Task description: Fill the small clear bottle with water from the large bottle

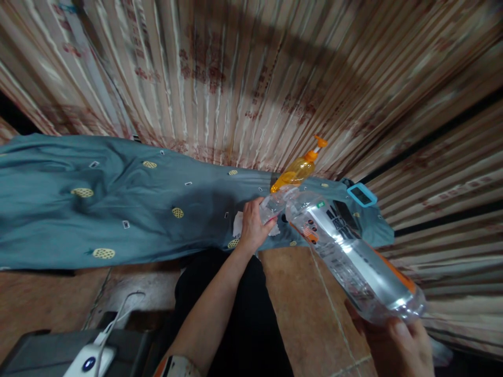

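Your right hand [396, 343], nearest the camera, grips the base of a large clear plastic water bottle [346, 251] with an orange-edged label, tilted neck-down toward the teal patterned bedsheet [118, 204]. Your left hand [253, 225] is closed on its neck and cap. If that cap comes loose at this angle, water likely spills onto the sheet and the white paper scrap [238, 224]; the orange pump bottle [299, 168] just behind could be knocked.

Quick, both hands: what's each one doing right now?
Left hand: closed around a small clear container at the mouth of the large bottle.
Right hand: gripping the base of the large clear plastic bottle, which is tilted.
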`<action>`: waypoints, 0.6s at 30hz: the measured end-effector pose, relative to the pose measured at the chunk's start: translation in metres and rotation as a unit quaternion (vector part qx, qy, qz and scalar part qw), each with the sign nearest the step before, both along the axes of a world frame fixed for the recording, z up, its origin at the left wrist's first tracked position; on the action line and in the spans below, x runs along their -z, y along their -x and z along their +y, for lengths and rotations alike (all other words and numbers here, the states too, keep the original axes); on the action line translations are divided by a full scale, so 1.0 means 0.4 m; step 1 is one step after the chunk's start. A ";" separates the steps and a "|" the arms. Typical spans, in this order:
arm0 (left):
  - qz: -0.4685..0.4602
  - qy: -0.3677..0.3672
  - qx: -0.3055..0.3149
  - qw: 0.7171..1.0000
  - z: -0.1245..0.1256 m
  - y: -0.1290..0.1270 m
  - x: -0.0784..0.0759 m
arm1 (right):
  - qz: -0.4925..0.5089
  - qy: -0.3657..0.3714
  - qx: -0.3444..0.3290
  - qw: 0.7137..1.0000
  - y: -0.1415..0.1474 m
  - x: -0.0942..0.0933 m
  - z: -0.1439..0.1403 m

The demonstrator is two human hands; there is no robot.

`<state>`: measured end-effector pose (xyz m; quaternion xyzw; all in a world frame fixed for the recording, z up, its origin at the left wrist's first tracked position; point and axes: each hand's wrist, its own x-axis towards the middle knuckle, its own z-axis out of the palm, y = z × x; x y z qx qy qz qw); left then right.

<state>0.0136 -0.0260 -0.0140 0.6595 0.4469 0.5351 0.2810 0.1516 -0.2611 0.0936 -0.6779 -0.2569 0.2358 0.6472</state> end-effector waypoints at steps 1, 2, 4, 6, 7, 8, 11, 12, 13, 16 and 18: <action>0.000 0.002 0.000 1.000 0.000 0.000 0.000 | 0.003 0.005 -0.004 1.000 -0.002 0.000 -0.001; 0.000 0.003 0.001 1.000 0.000 0.000 -0.001 | 0.004 0.009 -0.010 1.000 -0.005 0.001 -0.001; 0.002 0.004 0.001 1.000 0.000 0.000 -0.002 | -0.002 0.010 -0.019 1.000 -0.008 0.002 -0.002; 0.003 0.004 0.001 1.000 -0.001 0.001 -0.003 | -0.004 0.006 -0.016 1.000 -0.007 0.002 -0.002; 0.003 0.003 0.002 1.000 -0.001 0.002 -0.003 | -0.001 0.003 -0.010 1.000 -0.004 0.000 -0.001; 0.003 0.002 0.003 1.000 -0.001 0.002 -0.004 | 0.002 0.003 -0.005 1.000 0.000 -0.001 0.000; 0.002 0.002 0.004 1.000 -0.002 0.003 -0.005 | 0.001 0.010 0.004 1.000 0.014 -0.009 0.002; 0.001 0.002 0.004 1.000 -0.002 0.004 -0.005 | -0.005 0.011 0.004 1.000 0.018 -0.011 0.003; 0.002 0.003 0.004 1.000 -0.002 0.004 -0.006 | -0.011 0.011 0.004 1.000 0.020 -0.013 0.004; 0.005 0.006 0.005 1.000 -0.002 0.004 -0.006 | -0.015 0.008 0.001 1.000 0.018 -0.014 0.003; 0.007 0.006 0.004 1.000 -0.002 0.004 -0.005 | -0.024 0.012 -0.013 1.000 0.013 -0.011 0.001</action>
